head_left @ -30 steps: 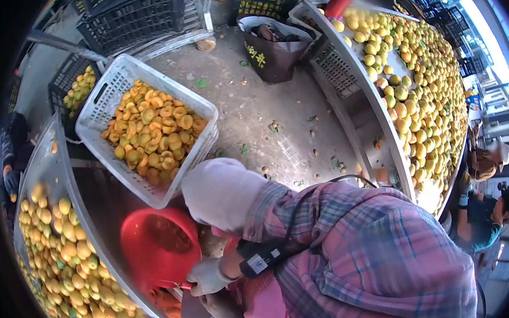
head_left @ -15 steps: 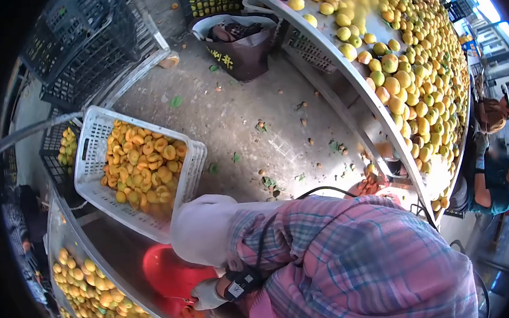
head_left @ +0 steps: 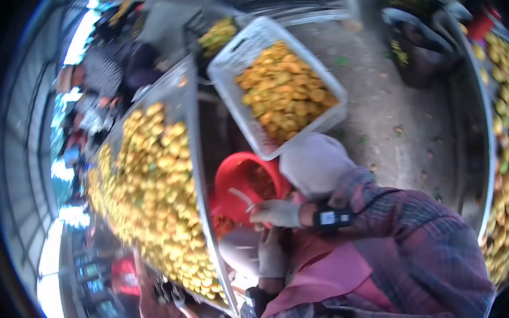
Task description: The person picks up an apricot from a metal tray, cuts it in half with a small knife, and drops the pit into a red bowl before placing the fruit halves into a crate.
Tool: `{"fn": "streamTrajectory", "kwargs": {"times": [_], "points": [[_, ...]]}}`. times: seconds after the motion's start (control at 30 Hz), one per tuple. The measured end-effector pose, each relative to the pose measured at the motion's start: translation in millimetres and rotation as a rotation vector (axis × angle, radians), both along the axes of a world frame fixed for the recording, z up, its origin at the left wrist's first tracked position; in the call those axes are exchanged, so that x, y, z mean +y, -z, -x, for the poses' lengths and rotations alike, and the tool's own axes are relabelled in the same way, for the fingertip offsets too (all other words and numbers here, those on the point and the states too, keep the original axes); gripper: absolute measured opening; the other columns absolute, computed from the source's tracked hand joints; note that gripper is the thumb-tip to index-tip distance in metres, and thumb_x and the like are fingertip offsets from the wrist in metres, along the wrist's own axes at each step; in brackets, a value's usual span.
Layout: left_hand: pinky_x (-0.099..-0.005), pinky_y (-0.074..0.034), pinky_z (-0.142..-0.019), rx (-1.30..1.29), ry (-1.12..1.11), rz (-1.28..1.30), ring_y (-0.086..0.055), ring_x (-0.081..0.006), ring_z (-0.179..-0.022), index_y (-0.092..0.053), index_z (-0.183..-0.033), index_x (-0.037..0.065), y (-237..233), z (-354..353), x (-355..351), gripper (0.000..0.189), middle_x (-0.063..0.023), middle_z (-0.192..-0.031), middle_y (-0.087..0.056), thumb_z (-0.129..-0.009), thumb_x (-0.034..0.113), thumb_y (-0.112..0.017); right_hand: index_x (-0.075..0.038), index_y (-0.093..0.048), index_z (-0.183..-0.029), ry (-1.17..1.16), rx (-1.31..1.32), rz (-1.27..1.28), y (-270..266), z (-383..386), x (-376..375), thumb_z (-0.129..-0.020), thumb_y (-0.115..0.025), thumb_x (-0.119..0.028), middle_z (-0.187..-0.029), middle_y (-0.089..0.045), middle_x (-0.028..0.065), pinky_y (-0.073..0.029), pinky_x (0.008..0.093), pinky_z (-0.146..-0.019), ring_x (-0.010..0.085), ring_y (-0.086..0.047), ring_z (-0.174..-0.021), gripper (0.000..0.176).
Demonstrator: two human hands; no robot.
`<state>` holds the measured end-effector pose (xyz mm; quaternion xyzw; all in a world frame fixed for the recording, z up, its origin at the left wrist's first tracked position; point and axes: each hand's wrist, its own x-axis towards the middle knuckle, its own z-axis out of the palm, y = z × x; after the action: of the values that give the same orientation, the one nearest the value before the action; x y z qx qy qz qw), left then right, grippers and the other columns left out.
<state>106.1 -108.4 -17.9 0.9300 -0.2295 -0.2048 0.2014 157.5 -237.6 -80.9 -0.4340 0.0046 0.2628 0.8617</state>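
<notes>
My right hand (head_left: 278,214), in a pale glove with a black strapped device (head_left: 332,218) on the wrist, hovers at the near rim of a red bucket (head_left: 233,186). Its fingers are closed, and a thin pale curved thing (head_left: 242,197) shows at their tips, too blurred to name. Just below it, my gloved left hand (head_left: 272,256) has its fingers bent up close to the right hand's; what they hold is hidden. Brownish contents (head_left: 262,182) lie inside the bucket. Beyond it a white crate (head_left: 233,96) holds many halved apricots (head_left: 285,90).
A metal-edged table (head_left: 197,139) heaped with whole apricots (head_left: 165,182) stands left of the bucket. Another apricot-laden table (head_left: 490,121) runs along the right. A dark bag (head_left: 420,52) is on the floor at upper right. Other people (head_left: 106,69) are beyond the left table.
The view has swung left, so bucket, crate and hands appear further right. More of the left table shows, and my left hand has come into clearer view.
</notes>
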Motion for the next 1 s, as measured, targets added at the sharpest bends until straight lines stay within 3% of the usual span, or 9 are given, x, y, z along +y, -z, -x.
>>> {"fn": "streamTrajectory", "kwargs": {"times": [0.03, 0.07, 0.13, 0.23, 0.27, 0.37, 0.53, 0.73, 1.0], "points": [[-0.0390, -0.048, -0.086, -0.118, -0.026, 0.066, -0.058, -0.0388, -0.101, -0.059, -0.118, 0.002, -4.2, 9.1, 6.4, 0.041, -0.0239, -0.106, -0.061, -0.079, -0.005, -0.050, -0.002, -0.060, -0.101, -0.054, 0.109, -0.177, -9.7, -5.1, 16.2, -0.092, -0.058, -0.023, -0.074, -0.063, 0.0066, -0.045, 0.0282, -0.059, 0.0146, -0.058, -0.064, 0.023], [-0.0319, -0.046, -0.089, -0.057, -0.072, 0.078, -0.060, -0.0290, -0.101, -0.056, -0.122, 0.000, 3.7, 16.7, 17.7, 0.037, -0.0165, -0.106, -0.062, -0.086, 0.002, -0.052, -0.002, -0.060, -0.100, -0.017, 0.284, -0.317, -10.7, -2.4, 12.6, -0.093, -0.057, -0.022, -0.072, -0.062, 0.0074, -0.046, 0.0288, -0.058, 0.0158, -0.058, -0.062, 0.022], [-0.0263, -0.043, -0.089, 0.298, -0.493, 0.428, -0.058, -0.0190, -0.100, -0.055, -0.123, -0.001, -2.8, 28.1, 11.7, 0.032, -0.0083, -0.106, -0.062, -0.094, 0.012, -0.052, -0.002, -0.059, -0.099, -0.057, 0.255, -0.293, -27.0, -2.1, 9.0, -0.096, -0.055, -0.020, -0.073, -0.062, 0.0097, -0.047, 0.0305, -0.057, 0.0185, -0.059, -0.062, 0.018], [-0.0243, -0.043, -0.087, 0.323, -0.547, 0.544, -0.055, -0.0128, -0.099, -0.056, -0.121, -0.001, 13.9, 40.5, 33.7, 0.031, -0.0034, -0.104, -0.060, -0.098, 0.020, -0.050, -0.004, -0.059, -0.101, -0.109, 0.287, -0.363, -23.2, -3.8, 25.1, -0.097, -0.054, -0.021, -0.075, -0.062, 0.0095, -0.048, 0.0315, -0.056, 0.0189, -0.059, -0.062, 0.017], [-0.0243, -0.043, -0.087, 0.304, -0.556, 0.561, -0.055, -0.0128, -0.099, -0.056, -0.121, -0.001, 13.3, 40.2, 39.3, 0.031, -0.0034, -0.104, -0.060, -0.098, 0.020, -0.050, -0.006, -0.059, -0.102, -0.126, 0.387, -0.398, -25.3, -2.6, 31.4, -0.097, -0.054, -0.022, -0.076, -0.062, 0.0093, -0.049, 0.0318, -0.056, 0.0189, -0.059, -0.062, 0.017], [-0.0304, -0.049, -0.081, 0.783, -1.204, 1.152, -0.059, -0.0179, -0.092, -0.056, -0.113, 0.001, 6.8, 42.8, 55.2, 0.023, -0.0069, -0.100, -0.058, -0.098, 0.018, -0.049, -0.008, -0.059, -0.103, -0.158, 0.368, -0.311, -21.7, -8.0, 55.0, -0.096, -0.055, -0.025, -0.078, -0.062, 0.0077, -0.052, 0.0328, -0.058, 0.0184, -0.060, -0.064, 0.018], [-0.0268, -0.051, -0.079, 0.645, -1.194, 1.180, -0.060, -0.0152, -0.085, -0.059, -0.112, 0.000, -3.8, 31.4, 81.1, 0.026, -0.0066, -0.096, -0.062, -0.095, 0.021, -0.059, -0.007, -0.059, -0.102, -0.169, 0.359, -0.288, -29.0, -27.2, 67.6, -0.094, -0.058, -0.022, -0.081, -0.061, 0.0062, -0.053, 0.0324, -0.065, 0.0182, -0.062, -0.071, 0.017], [-0.0286, -0.049, -0.083, 0.638, -1.137, 1.429, -0.059, -0.0149, -0.089, -0.058, -0.111, -0.001, 5.2, 17.1, 102.3, 0.029, -0.0079, -0.102, -0.063, -0.096, 0.024, -0.059, -0.006, -0.058, -0.096, -0.214, 0.026, 0.137, -57.0, -88.4, 71.5, -0.093, -0.059, -0.022, -0.062, -0.049, -0.0003, -0.042, 0.0268, -0.047, 0.0112, -0.049, -0.048, 0.016], [-0.0310, -0.049, -0.084, 0.691, -1.061, 1.537, -0.061, -0.0197, -0.088, -0.056, -0.115, -0.001, 45.6, 0.7, 116.5, 0.029, -0.0090, -0.100, -0.063, -0.096, 0.022, -0.054, -0.007, -0.066, -0.096, 0.011, -0.161, 0.545, -101.5, -203.6, 111.2, -0.085, -0.065, -0.022, -0.066, -0.057, 0.0011, -0.042, 0.0260, -0.040, 0.0104, -0.053, -0.049, 0.018]]}}
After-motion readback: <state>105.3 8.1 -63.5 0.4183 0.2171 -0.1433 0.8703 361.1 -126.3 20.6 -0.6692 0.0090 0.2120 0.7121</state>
